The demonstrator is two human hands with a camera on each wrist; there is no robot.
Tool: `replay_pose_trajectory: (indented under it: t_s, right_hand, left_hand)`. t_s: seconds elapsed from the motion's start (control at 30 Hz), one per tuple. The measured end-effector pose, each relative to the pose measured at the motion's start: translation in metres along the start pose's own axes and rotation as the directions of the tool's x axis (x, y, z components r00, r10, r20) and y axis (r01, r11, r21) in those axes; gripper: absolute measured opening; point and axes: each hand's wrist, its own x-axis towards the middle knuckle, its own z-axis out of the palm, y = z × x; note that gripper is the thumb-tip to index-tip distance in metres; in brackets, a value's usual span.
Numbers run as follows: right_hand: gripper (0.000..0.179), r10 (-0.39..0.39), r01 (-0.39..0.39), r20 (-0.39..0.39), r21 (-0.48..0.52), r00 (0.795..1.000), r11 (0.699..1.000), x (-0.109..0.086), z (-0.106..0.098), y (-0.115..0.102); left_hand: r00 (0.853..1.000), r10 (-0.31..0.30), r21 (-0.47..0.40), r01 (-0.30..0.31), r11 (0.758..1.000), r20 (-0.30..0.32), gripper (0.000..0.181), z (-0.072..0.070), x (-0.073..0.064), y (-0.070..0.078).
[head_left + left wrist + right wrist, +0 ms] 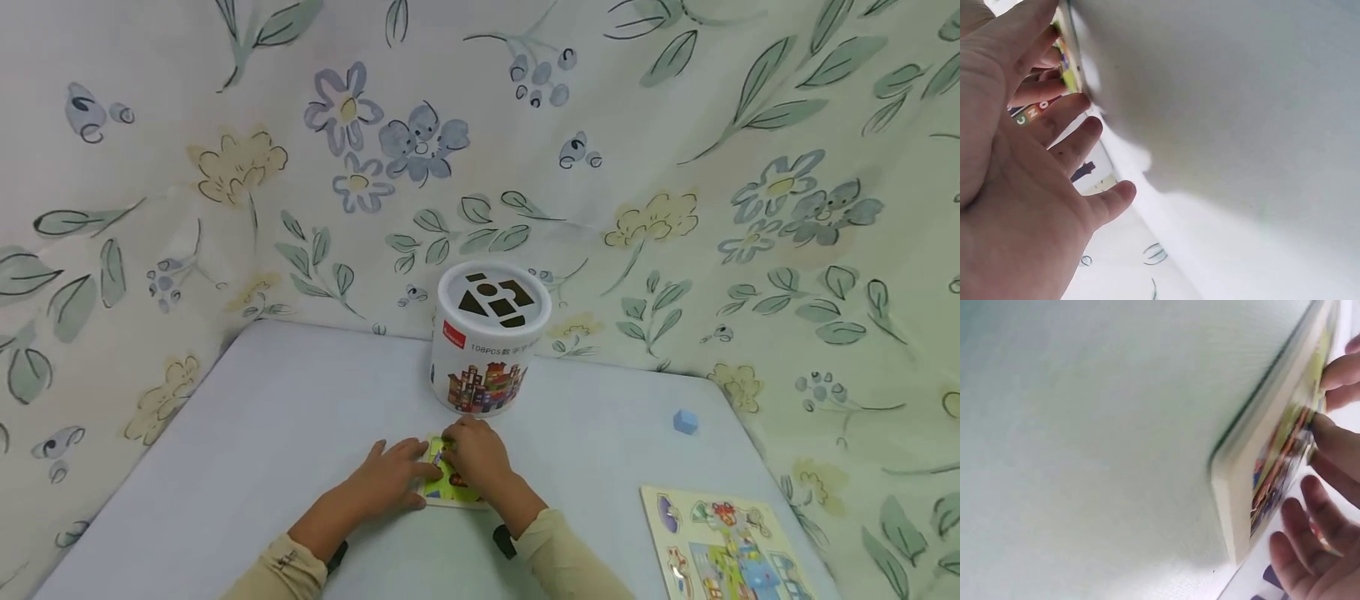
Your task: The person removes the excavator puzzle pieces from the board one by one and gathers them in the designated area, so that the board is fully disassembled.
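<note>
A small wooden picture puzzle board [456,493] with a yellow-green picture lies on the table in front of the white bucket. My left hand [386,481] rests at its left edge, fingers loosely extended. In the left wrist view, several fingers [1110,203] are spread beside the board's rim. From the right, my right hand [477,457] reaches over the board. Its thumb [1335,440] and a finger come close together at the picture, while the other fingers stay spread. Whether they pinch a piece is hidden.
A white bucket [483,392] with shaped holes in its lid stands behind the board. A light blue block [686,422] lies at the back right. Nearer on the right lies a larger picture puzzle board [660,525]. Floral cloth [480,167] hangs behind the white table [300,392].
</note>
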Motion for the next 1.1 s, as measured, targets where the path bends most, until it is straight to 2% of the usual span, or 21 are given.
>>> replay_pose_trajectory:
  t_s: [0.2,0.3,0.37,0.43,0.5,0.57,0.63,0.77,0.87,1.1]
  right_hand:
    - [0.021,-0.052,0.053,-0.099,0.012,0.994,0.998,-0.005,-0.003,0.0]
    - [0.015,-0.024,0.039,-0.092,0.163,0.996,0.986,-0.007,-0.006,0.006]
    - [0.012,0.023,-0.002,-0.066,0.303,0.998,0.953,-0.006,-0.011,0.016]
    - [0.012,0.087,-0.059,-0.047,0.424,0.995,0.904,-0.006,-0.017,0.032]
    - [0.012,0.159,-0.126,-0.024,0.498,0.987,0.858,-0.008,-0.024,0.051]
    - [0.013,0.206,-0.179,0.004,0.52,0.978,0.835,-0.011,-0.028,0.071]
    - [0.012,0.237,-0.235,0.064,0.528,0.969,0.816,-0.015,-0.028,0.085]
    - [0.015,0.212,-0.256,0.143,0.554,0.967,0.792,-0.017,-0.024,0.099]
    - [0.015,0.195,-0.243,0.145,0.561,0.97,0.791,-0.017,-0.023,0.1]
    - [0.016,0.199,-0.247,0.148,0.484,0.969,0.839,-0.022,-0.023,0.1]
  left_hand:
    - [1.0,-0.011,-0.029,0.011,1.0,0.005,0.039,0.0,0.001,0.002]
    - [1.0,-0.019,-0.04,0.019,0.999,0.006,0.04,0.003,0.0,0.002]
    - [0.999,-0.039,-0.045,0.039,0.998,0.007,0.039,0.004,0.0,0.001]
    - [0.998,-0.062,-0.05,0.063,0.997,0.012,0.04,0.005,0.001,0.001]
    - [0.997,-0.078,-0.059,0.079,0.995,0.024,0.04,0.003,0.001,0.001]
    - [0.996,-0.082,-0.065,0.084,0.994,0.03,0.041,0.0,0.002,0.002]
    - [0.996,-0.081,-0.065,0.083,0.994,0.034,0.041,-0.003,0.001,0.002]
    - [0.996,-0.084,-0.056,0.085,0.995,0.023,0.04,-0.009,-0.001,0.002]
    - [0.996,-0.086,-0.064,0.087,0.994,0.019,0.039,-0.011,-0.001,0.001]
    - [0.995,-0.089,-0.073,0.092,0.993,0.046,0.039,-0.006,0.003,0.003]
